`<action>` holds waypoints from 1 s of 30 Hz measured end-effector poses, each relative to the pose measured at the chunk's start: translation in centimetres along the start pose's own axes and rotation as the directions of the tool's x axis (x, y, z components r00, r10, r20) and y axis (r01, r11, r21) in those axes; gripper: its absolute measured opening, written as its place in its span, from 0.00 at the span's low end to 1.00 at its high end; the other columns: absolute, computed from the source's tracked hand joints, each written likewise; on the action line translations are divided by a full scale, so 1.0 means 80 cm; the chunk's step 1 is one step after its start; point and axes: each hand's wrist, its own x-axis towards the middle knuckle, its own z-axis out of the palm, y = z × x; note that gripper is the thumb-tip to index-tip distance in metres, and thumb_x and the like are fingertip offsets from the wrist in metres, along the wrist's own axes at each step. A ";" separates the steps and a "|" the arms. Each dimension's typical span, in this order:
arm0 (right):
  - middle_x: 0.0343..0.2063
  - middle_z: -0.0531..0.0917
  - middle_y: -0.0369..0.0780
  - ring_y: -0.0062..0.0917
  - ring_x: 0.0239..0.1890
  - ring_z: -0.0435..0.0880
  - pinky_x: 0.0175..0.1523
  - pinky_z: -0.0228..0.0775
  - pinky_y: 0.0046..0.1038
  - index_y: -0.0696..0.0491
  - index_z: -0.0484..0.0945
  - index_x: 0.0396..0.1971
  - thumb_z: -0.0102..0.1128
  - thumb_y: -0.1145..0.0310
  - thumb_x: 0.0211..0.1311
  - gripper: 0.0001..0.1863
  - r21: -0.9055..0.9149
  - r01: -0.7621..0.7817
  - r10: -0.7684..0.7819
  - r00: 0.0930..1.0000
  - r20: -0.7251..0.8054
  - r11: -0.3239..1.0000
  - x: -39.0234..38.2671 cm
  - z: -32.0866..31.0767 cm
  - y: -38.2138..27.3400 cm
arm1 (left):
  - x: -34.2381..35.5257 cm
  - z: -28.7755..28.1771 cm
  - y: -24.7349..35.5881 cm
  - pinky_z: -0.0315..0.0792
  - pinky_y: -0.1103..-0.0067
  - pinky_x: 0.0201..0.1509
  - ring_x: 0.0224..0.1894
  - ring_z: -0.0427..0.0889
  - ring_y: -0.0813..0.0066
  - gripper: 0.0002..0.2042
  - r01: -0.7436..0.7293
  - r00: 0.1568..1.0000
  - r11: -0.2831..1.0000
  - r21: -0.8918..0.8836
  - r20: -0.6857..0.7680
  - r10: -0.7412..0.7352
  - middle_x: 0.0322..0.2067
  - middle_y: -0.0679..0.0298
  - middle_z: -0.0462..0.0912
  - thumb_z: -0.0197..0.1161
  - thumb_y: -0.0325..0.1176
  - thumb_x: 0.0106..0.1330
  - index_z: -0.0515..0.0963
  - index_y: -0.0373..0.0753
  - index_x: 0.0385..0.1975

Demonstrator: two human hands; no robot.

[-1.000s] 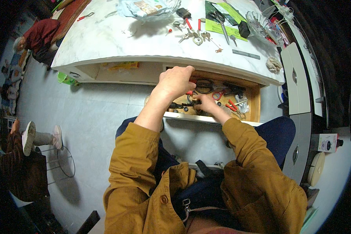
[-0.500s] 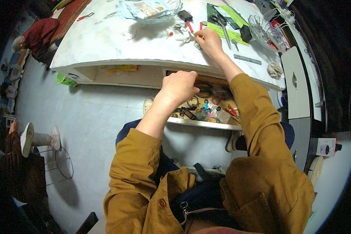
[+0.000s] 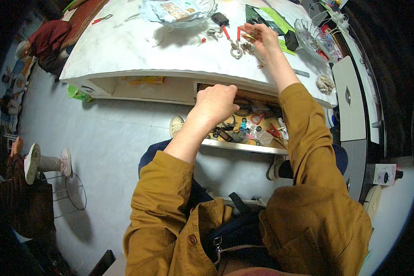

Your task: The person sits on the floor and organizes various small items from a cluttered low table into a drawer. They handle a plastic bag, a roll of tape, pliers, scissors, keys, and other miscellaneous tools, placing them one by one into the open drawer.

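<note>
My left hand (image 3: 216, 102) is curled over the front of an open drawer (image 3: 244, 148) full of tools, rings and small parts; whatever its fingers grip is hidden. On the white marbled tabletop (image 3: 124, 46), my right hand (image 3: 266, 40) pinches a small item near red-handled pliers (image 3: 236, 50) and some keys (image 3: 246, 48); I cannot make that item out. Beside it lie a black block (image 3: 220, 19), green-and-dark packets (image 3: 272, 18) and a grey strip (image 3: 301, 73).
A glass bowl with bags (image 3: 175, 14) and another bowl (image 3: 310, 37) stand on the table. A seated person (image 3: 50, 37) is at the left, another's foot (image 3: 32, 163) by a wire stool frame (image 3: 80, 191). A grey cabinet (image 3: 352, 101) is at the right.
My right hand came up out of the drawer to the keys on the tabletop, then moved slightly right and up, lifting a small item. My left hand shifted slightly down and right.
</note>
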 end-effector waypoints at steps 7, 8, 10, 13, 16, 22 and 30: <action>0.23 0.80 0.40 0.23 0.20 0.76 0.28 0.72 0.26 0.58 0.80 0.38 0.60 0.67 0.60 0.11 -0.781 -0.035 -0.004 0.999 -0.048 0.623 0.010 -0.051 -0.011 | 0.001 0.000 0.004 0.75 0.62 0.51 0.47 0.81 0.54 0.23 -0.009 1.000 1.000 0.001 0.006 0.009 0.42 0.53 0.83 0.65 0.45 0.58 0.75 0.44 0.53; 0.25 0.82 0.40 0.24 0.23 0.79 0.31 0.73 0.27 0.56 0.81 0.40 0.61 0.66 0.58 0.12 -0.889 0.074 -0.062 0.997 0.051 0.453 0.010 -0.050 -0.006 | 0.001 0.001 0.002 0.75 0.62 0.51 0.47 0.81 0.54 0.23 -0.006 1.000 1.000 0.003 0.008 0.006 0.42 0.53 0.83 0.65 0.45 0.58 0.75 0.44 0.53; 0.30 0.85 0.40 0.26 0.29 0.83 0.37 0.75 0.28 0.52 0.84 0.43 0.62 0.63 0.56 0.16 -0.961 0.272 -0.121 0.957 0.265 0.044 0.011 -0.057 0.003 | 0.001 0.002 0.003 0.75 0.62 0.51 0.48 0.81 0.54 0.23 -0.019 1.000 1.000 0.008 -0.001 0.019 0.43 0.53 0.83 0.65 0.45 0.58 0.75 0.44 0.53; 0.36 0.87 0.42 0.33 0.39 0.85 0.46 0.75 0.34 0.45 0.87 0.37 0.66 0.60 0.51 0.13 -0.984 0.181 -0.073 0.981 0.180 0.003 0.016 -0.057 0.017 | 0.002 0.003 0.002 0.74 0.62 0.51 0.48 0.81 0.54 0.23 -0.023 1.000 1.000 0.010 -0.004 0.023 0.43 0.54 0.83 0.65 0.45 0.58 0.75 0.44 0.52; 0.34 0.86 0.42 0.33 0.36 0.85 0.45 0.75 0.33 0.46 0.87 0.37 0.65 0.62 0.51 0.12 -0.983 0.181 -0.100 0.978 0.181 -0.007 0.020 -0.053 0.031 | 0.001 0.002 0.002 0.74 0.62 0.51 0.48 0.81 0.54 0.23 -0.020 1.000 1.000 0.011 -0.003 0.020 0.44 0.54 0.82 0.65 0.45 0.58 0.75 0.44 0.52; 0.32 0.84 0.41 0.26 0.33 0.82 0.32 0.72 0.23 0.60 0.81 0.41 0.59 0.69 0.61 0.12 -0.549 0.092 -0.103 0.995 0.011 0.831 0.010 -0.053 0.008 | 0.001 0.000 -0.001 0.74 0.62 0.51 0.48 0.81 0.55 0.22 0.005 1.000 1.000 -0.002 0.006 -0.005 0.43 0.55 0.83 0.65 0.45 0.58 0.76 0.45 0.52; 0.42 0.82 0.49 0.28 0.38 0.83 0.29 0.72 0.20 0.56 0.72 0.53 0.51 0.61 0.68 0.18 0.131 -0.336 0.307 0.930 0.204 0.933 -0.132 -0.083 0.008 | -0.004 -0.001 -0.001 0.74 0.62 0.51 0.47 0.81 0.55 0.20 0.002 1.000 1.000 0.001 -0.010 -0.002 0.42 0.55 0.83 0.64 0.44 0.59 0.76 0.46 0.51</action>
